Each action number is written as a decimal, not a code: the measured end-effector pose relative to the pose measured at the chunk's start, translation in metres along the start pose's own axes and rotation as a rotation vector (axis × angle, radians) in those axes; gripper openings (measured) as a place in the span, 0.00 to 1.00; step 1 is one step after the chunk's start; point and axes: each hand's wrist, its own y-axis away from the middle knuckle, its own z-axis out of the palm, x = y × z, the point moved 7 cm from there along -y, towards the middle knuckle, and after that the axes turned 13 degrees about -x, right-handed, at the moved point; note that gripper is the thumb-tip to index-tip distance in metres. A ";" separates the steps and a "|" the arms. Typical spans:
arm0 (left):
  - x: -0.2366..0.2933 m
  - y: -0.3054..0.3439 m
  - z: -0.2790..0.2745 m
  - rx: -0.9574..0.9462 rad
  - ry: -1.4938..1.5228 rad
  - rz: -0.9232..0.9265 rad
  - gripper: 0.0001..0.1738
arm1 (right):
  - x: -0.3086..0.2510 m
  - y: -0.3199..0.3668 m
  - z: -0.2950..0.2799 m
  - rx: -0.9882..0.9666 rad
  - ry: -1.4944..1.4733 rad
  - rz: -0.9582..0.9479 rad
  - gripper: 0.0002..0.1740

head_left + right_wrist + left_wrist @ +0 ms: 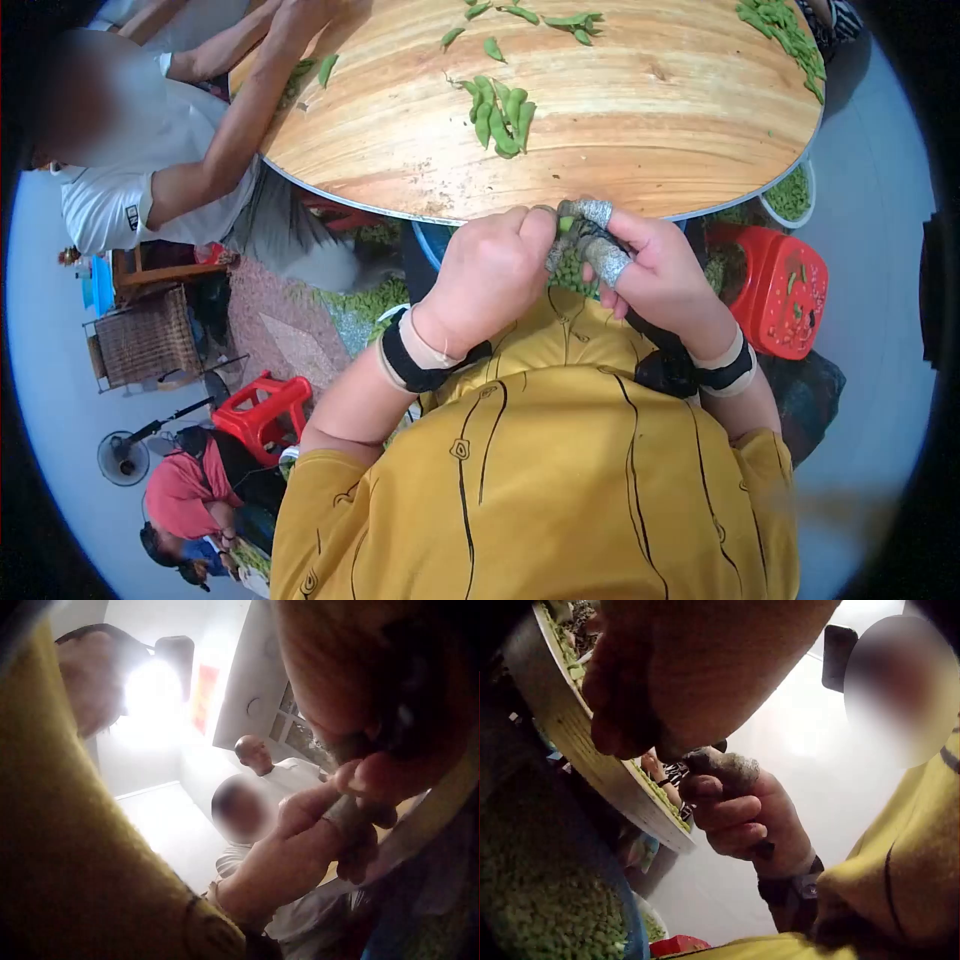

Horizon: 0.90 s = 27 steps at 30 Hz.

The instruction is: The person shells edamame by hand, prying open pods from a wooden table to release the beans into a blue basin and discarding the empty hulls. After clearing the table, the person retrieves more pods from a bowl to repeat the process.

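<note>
Writing: a small dark patch sits on the white sleeve of the other person at the far left. It is too small to read.
Pod: a little green pod. Only a small bit peeks out, so its full shape is hidden.
Where the pod is: held up between the two hands, right at the near edge of the counter and above the yellow shirt.
Left hand: the left hand has its fingers curled in, and its thumb tip pinches the pod from the left.
Right hand: the right hand has grey tape wound round its fingers. They are bent and pinch the pod from the right.
Hands together: they touch each other at the pod.
Left wrist view: the right hand is curled, with one taped finger on top. The pod cannot be seen here.
Counter: round and made of light wood.
Heap: a small heap of pods lies in the middle of the counter.
More pods: a long row of pods lies at the far right.
Bowl: a white bowl with green bits sits low on the right.
Stool: a red stool stands near the right hand.
</note>
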 end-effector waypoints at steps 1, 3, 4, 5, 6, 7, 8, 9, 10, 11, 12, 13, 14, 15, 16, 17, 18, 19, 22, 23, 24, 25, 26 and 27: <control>0.002 0.001 -0.002 0.037 0.035 0.001 0.09 | 0.000 0.000 0.000 0.016 0.030 -0.017 0.25; 0.004 -0.004 -0.003 0.093 0.074 0.014 0.06 | 0.003 0.000 -0.010 0.044 0.081 -0.034 0.25; -0.010 -0.005 0.007 -0.050 0.627 -0.152 0.07 | 0.007 0.001 -0.010 0.032 0.052 -0.056 0.23; -0.017 0.001 0.024 -0.198 1.168 -0.327 0.08 | 0.010 0.000 -0.010 0.018 0.021 -0.086 0.22; -0.016 0.002 0.029 -0.252 1.493 -0.318 0.11 | 0.013 -0.002 -0.013 0.016 0.018 -0.096 0.22; -0.017 0.004 0.029 -0.255 1.489 -0.321 0.11 | 0.018 -0.003 -0.013 -0.038 -0.068 -0.075 0.21; -0.014 0.007 0.033 -0.288 1.617 -0.334 0.11 | 0.021 -0.003 -0.011 -0.091 -0.154 -0.051 0.19; -0.012 0.008 0.036 -0.319 1.743 -0.343 0.11 | 0.021 -0.002 -0.011 -0.090 -0.155 -0.055 0.19; -0.012 0.007 0.038 -0.367 1.589 -0.353 0.09 | 0.022 -0.001 -0.013 -0.071 -0.130 -0.045 0.18; -0.012 0.008 0.040 -0.366 1.587 -0.356 0.09 | 0.023 -0.001 -0.013 -0.054 -0.108 -0.034 0.16; -0.012 0.006 0.039 -0.337 1.437 -0.308 0.09 | 0.030 -0.005 -0.011 -0.055 -0.110 -0.034 0.16; -0.011 0.004 0.036 -0.309 1.288 -0.259 0.08 | 0.022 -0.008 -0.015 0.081 0.138 -0.258 0.14; -0.009 0.004 0.034 -0.355 1.166 -0.288 0.10 | 0.009 -0.003 -0.014 0.218 0.389 -0.480 0.12; -0.008 0.003 0.034 -0.356 1.165 -0.287 0.10 | 0.004 -0.002 -0.013 0.219 0.389 -0.481 0.12; -0.005 0.003 0.033 -0.364 1.101 -0.261 0.10 | 0.000 -0.004 -0.011 0.219 0.497 -0.361 0.11; -0.003 0.004 0.031 -0.371 1.036 -0.234 0.10 | 0.000 -0.005 -0.010 0.217 0.605 -0.240 0.10; -0.004 0.004 0.032 -0.371 1.052 -0.232 0.10 | 0.000 -0.005 -0.009 0.217 0.610 -0.246 0.10; -0.006 0.007 0.032 -0.365 1.052 -0.232 0.10 | -0.007 -0.002 -0.005 0.269 0.769 -0.298 0.11; -0.017 0.018 0.036 -0.308 1.163 -0.268 0.08 | -0.010 0.003 0.003 0.318 0.976 -0.356 0.12; -0.024 0.022 0.038 -0.275 1.119 -0.307 0.08 | -0.009 0.004 0.006 0.319 1.028 -0.363 0.13; -0.029 0.025 0.040 -0.242 1.076 -0.344 0.07 | -0.011 0.006 0.009 0.315 1.031 -0.362 0.13; -0.030 0.026 0.042 -0.240 1.078 -0.344 0.07 | -0.015 0.010 0.013 0.340 1.043 -0.381 0.12; -0.033 0.029 0.043 -0.216 0.964 -0.385 0.06 | -0.019 0.012 0.016 0.367 1.055 -0.398 0.12; -0.036 0.030 0.041 -0.189 0.849 -0.421 0.06 | -0.020 0.011 0.016 0.367 1.060 -0.396 0.12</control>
